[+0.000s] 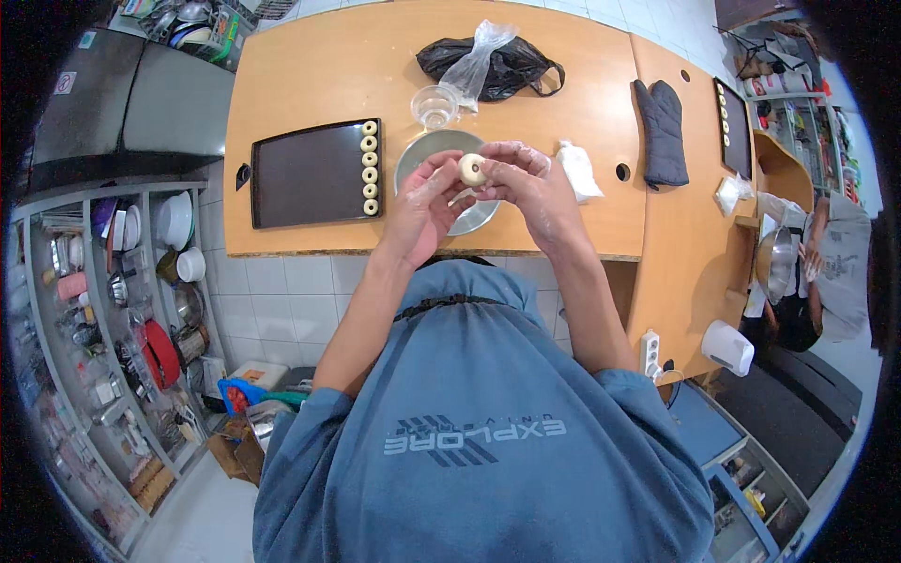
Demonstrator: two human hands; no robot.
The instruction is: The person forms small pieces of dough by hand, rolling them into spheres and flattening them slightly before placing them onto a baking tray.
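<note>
a: how is the ring [466,176] held?
b: it is held up above the bowl [477,220], pinched at the fingertips of both hands, with its hole turned toward the viewer.
a: and the left hand [419,211]?
b: its palm is partly shown, and its fingers are loosely curled; the ring's left side is gripped by the fingertips.
a: the right hand [537,192]?
b: that one is closed further. the thumb is pressed to the ring's right side, and the forefinger is bent close behind it. the fingers are dusted with white. how hard the dough is squeezed cannot be told.
a: are other rings seen?
b: six rings [364,160] are lined up along the right edge of the tray [300,178], left of the bowl. the cup [435,111] is set just beyond the bowl, and a bag of white powder [579,174] is placed to the right.
a: any writing?
b: the blue shirt [469,366] is printed with pale block lettering and dark slanted bars. a small sticker [65,83] with a red mark is stuck on the dark cabinet [89,103] at far left; its print is too small to be read.
</note>
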